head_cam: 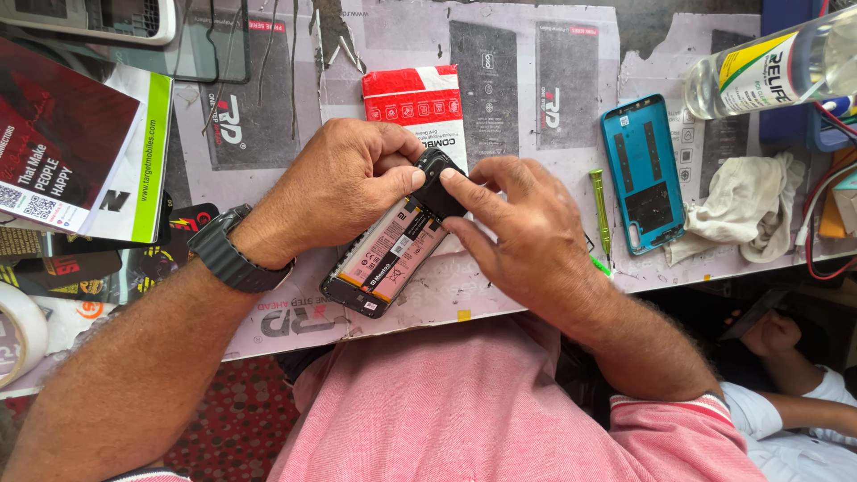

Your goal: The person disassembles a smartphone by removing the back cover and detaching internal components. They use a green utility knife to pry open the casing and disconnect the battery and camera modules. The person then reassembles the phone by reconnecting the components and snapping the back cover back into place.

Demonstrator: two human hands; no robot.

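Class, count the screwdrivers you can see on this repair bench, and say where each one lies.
1: a green screwdriver lies on the bench between the right hand and the blue back cover. Others may be hidden.

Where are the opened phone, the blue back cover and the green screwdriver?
opened phone (pixel 386 259): head view, on its exposed battery.
blue back cover (pixel 643 174): head view, middle of its inner face.
green screwdriver (pixel 600 203): head view, on its handle.
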